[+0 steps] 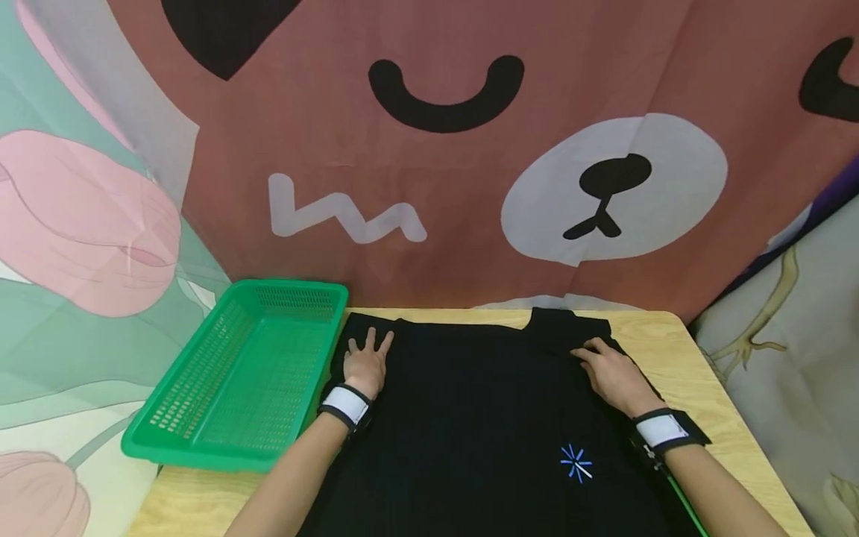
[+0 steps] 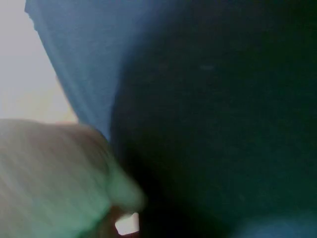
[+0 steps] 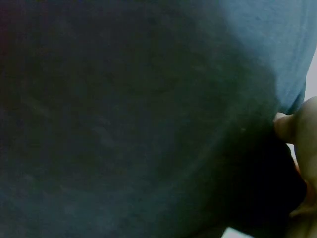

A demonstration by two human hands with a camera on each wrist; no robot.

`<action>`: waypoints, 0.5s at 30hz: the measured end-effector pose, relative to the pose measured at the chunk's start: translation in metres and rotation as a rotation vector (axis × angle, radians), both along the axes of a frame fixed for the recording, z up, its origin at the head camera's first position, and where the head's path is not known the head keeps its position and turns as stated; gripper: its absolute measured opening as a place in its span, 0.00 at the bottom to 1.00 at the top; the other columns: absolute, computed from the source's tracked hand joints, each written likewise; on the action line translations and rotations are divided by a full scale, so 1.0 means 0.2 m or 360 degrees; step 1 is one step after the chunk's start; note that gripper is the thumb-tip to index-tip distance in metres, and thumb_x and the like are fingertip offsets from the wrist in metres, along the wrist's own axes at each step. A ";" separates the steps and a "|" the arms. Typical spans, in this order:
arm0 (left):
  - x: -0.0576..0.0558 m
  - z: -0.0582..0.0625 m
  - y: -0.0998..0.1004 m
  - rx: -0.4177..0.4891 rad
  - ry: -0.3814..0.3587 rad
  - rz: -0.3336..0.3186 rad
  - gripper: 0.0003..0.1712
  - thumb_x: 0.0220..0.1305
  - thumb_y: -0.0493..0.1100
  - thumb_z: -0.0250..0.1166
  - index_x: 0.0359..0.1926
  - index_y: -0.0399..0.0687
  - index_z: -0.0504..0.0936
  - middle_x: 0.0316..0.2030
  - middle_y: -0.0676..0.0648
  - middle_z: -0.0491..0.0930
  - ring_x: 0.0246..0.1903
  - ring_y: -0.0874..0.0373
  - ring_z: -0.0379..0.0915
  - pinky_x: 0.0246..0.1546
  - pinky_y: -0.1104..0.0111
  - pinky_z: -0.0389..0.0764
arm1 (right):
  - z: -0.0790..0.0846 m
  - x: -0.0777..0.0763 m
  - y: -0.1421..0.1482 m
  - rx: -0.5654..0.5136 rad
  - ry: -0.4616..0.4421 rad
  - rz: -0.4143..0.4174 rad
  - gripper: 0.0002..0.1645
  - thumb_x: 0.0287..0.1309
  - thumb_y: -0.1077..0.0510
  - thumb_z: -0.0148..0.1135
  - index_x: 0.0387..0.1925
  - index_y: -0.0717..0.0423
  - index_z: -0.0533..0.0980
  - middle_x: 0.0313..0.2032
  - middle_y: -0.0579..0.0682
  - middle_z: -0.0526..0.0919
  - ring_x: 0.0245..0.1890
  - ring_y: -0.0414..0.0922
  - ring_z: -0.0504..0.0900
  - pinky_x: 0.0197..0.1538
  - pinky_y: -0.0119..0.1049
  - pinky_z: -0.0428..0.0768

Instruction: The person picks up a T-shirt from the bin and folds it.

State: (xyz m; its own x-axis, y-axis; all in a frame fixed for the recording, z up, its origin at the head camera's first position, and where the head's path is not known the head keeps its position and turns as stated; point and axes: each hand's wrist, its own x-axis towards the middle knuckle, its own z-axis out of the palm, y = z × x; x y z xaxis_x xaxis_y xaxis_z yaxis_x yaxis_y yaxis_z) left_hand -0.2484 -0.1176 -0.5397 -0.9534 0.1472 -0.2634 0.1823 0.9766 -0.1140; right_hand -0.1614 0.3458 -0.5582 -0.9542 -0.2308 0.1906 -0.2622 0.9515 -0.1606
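Observation:
A black garment (image 1: 470, 418) lies spread over the table, with a small blue-and-white starburst print (image 1: 576, 463) at its lower right. Its upper edge is uneven, and one flap (image 1: 553, 319) sticks up at the back right. My left hand (image 1: 365, 367) rests on the upper left part of the cloth, fingers spread apart. On the upper right part, my right hand (image 1: 614, 377) touches the fabric with loosely bent fingers near the side edge. Dark cloth (image 2: 208, 109) fills most of the left wrist view; the right wrist view shows fingertips (image 3: 285, 126) right at the cloth.
A green plastic basket (image 1: 335, 313) with slotted sides stands at the left of the light wooden table (image 1: 644, 322), close beside the garment. Behind the table hangs a brown printed curtain (image 1: 463, 261). A strap sits around each wrist, and a green cable (image 1: 684, 501) runs along the right forearm.

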 end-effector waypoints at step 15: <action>0.23 -0.04 0.03 -0.0023 0.0342 -0.0360 0.47 0.64 0.42 0.78 0.80 0.59 0.66 0.78 0.42 0.66 0.76 0.35 0.63 0.74 0.44 0.68 | 0.09 0.19 -0.13 0.0229 0.0110 0.0133 0.32 0.52 0.71 0.74 0.61 0.56 0.81 0.59 0.66 0.79 0.57 0.67 0.81 0.55 0.62 0.82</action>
